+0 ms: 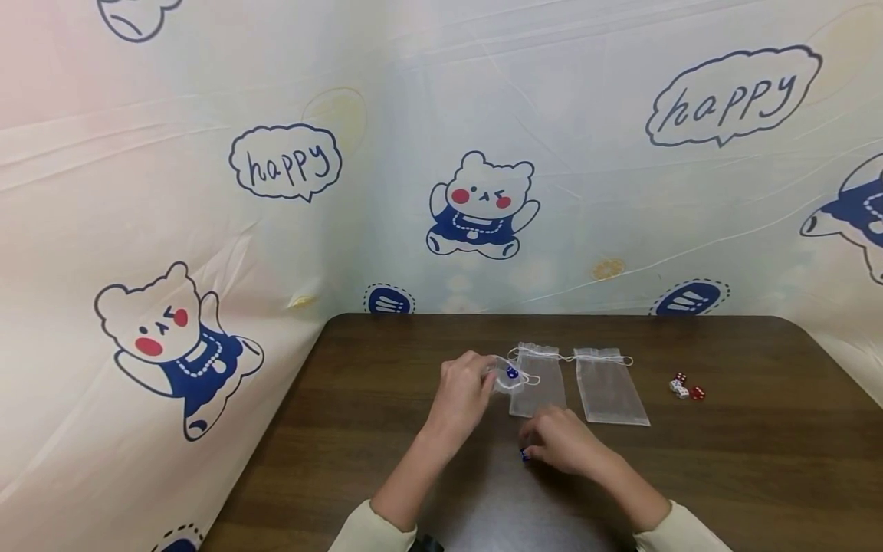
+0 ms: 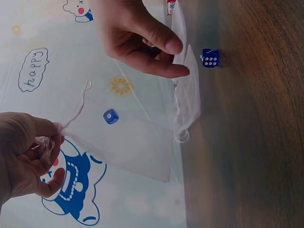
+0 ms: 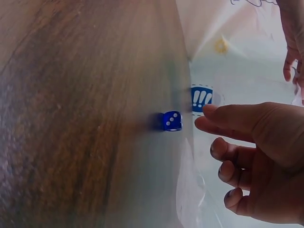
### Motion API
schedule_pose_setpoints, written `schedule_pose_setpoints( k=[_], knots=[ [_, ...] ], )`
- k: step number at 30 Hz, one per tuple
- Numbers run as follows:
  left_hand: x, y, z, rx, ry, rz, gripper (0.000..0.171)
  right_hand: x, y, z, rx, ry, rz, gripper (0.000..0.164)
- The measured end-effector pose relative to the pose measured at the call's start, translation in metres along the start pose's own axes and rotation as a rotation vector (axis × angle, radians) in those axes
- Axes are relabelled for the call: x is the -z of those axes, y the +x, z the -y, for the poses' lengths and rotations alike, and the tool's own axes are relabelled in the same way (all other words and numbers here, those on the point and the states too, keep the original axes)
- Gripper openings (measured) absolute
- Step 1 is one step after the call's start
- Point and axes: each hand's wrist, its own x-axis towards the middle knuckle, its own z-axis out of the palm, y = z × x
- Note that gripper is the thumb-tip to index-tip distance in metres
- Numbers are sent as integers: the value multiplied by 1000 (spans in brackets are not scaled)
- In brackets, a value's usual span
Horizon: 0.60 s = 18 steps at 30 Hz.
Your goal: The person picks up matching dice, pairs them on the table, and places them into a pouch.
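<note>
My left hand (image 1: 465, 391) pinches a small sheer white drawstring bag (image 2: 137, 147) near its neck, with the cord bunched among the fingers. Inside the bag a blue die (image 2: 110, 116) shows through the mesh. Another blue die (image 3: 172, 121) with white pips sits on the brown table. Over that die reaches my right hand (image 3: 266, 156), thumb and forefinger stretched toward it with a gap between, the other fingers loosely bent. Nothing is held in the right hand.
Two flat sheer drawstring bags (image 1: 541, 387) (image 1: 611, 387) lie side by side beyond the hands. Farther right are white dice (image 1: 679, 389) and red dice (image 1: 698, 393) in a small cluster. A printed cloth (image 1: 593, 192) hangs behind the wooden table (image 1: 759, 460).
</note>
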Motion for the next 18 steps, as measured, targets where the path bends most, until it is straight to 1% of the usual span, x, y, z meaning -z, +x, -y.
schedule_pose_setpoints(
  k=[5,11,18],
  knots=[
    [-2,-1,1,-11,0,-7,12,-5,1,-2,22,-22,9,14],
    [-3,-1,1,-7,11,-6,12,-9,2,-4,33,-61,12,15],
    [-1,-2,-1,-6,20,1,14,-12,4,-5,28,-46,24,15]
  ],
)
